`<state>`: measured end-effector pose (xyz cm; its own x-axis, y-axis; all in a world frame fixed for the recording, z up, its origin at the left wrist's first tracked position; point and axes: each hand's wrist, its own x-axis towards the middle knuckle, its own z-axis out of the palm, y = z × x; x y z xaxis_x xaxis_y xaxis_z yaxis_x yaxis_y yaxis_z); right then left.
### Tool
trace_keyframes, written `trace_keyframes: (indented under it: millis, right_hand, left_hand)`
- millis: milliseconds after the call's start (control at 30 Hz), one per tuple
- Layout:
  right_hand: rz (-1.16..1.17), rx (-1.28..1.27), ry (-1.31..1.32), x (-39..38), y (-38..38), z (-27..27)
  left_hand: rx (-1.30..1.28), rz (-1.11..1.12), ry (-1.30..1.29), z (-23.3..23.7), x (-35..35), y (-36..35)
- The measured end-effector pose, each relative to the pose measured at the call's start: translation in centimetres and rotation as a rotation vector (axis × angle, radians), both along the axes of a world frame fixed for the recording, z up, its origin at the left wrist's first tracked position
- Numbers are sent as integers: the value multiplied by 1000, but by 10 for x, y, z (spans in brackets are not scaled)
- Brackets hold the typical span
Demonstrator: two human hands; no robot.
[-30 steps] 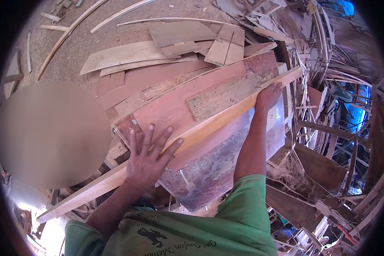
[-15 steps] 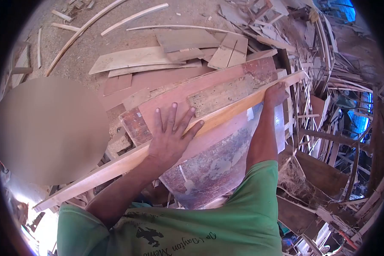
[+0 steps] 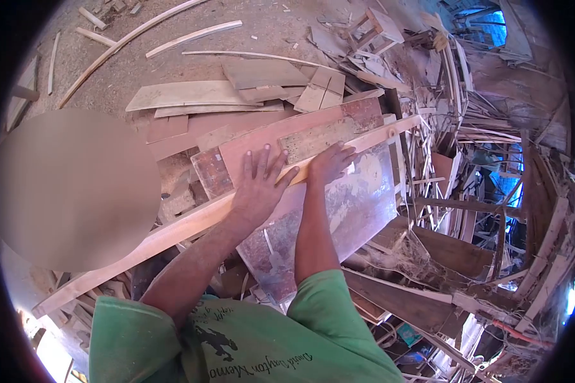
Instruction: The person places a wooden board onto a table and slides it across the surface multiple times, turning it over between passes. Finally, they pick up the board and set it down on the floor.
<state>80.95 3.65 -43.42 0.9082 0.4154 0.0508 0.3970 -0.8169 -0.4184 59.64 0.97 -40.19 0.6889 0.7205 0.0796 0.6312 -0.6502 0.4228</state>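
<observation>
A long, pale wooden plank (image 3: pixel 153 246) lies diagonally across a worn metal-looking work surface (image 3: pixel 358 204), with a knot near its far right end. My left hand (image 3: pixel 259 191) rests on the plank's middle, fingers spread flat and pointing away from me. Close to its right, my right hand (image 3: pixel 331 163) lies over the same plank with fingers stretched out. Just beyond the plank is a pitted, dusty board (image 3: pixel 313 136), set on a reddish flat panel (image 3: pixel 233 150).
Loose boards (image 3: pixel 191 94) are stacked past the work surface. Curved wood strips (image 3: pixel 128 39) lie on the dusty floor, with a small wooden stool (image 3: pixel 374 30) farther back. Scrap wood and a cobwebbed frame (image 3: pixel 453 246) crowd the right side. A blurred oval (image 3: pixel 73 191) hides the left.
My right hand has moved left along the plank from its far end, ending beside my left hand. The plank's far end now shows uncovered. My view has shifted somewhat.
</observation>
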Motion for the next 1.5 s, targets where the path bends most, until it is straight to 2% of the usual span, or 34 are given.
trace_keyframes:
  millis: [33,133,200,233,267,300,333,400,467,567,667,767,900,1200,1233,1500]
  right_hand:
    - [-6,-22,-8,0,2,1]
    - [-24,-80,-17,-5,7,11]
    - [-33,-80,-15,-9,10,14]
    - [-34,-67,-17,-9,10,13]
    - [-37,-58,-23,-6,7,12]
    - [-15,-59,-51,-2,5,8]
    - [10,-61,-78,4,3,2]
    - [35,-46,-103,7,2,-3]
    - [45,-14,-102,5,4,0]
    - [64,18,-108,18,6,0]
    - [95,60,-130,41,8,-7]
    - [79,50,-120,54,16,-2]
    - [106,60,-149,88,21,-7]
    - [143,41,-140,156,35,-8]
    - [143,97,-116,163,37,-8]
    - [129,91,-149,253,45,-19]
  left_hand:
    - [10,-6,-13,1,-3,3]
    - [-209,16,-194,12,-59,7]
    - [-277,9,-51,10,-149,-4]
    - [-515,61,12,29,-198,-5]
    - [-354,107,69,10,-260,-32]
    - [-213,102,211,13,-315,-46]
    - [-245,104,293,25,-365,-52]
    - [-202,208,393,13,-453,-91]
    - [-398,352,441,-7,-493,-124]
    - [-662,370,403,-26,-487,-120]
    - [-489,381,314,-17,-456,-105]
    - [-474,375,303,-19,-438,-104]
    - [-512,415,305,-11,-402,-92]
    - [-554,359,270,-5,-334,-66]
    - [-565,355,286,-4,-328,-66]
    - [-578,372,311,0,-260,-44]
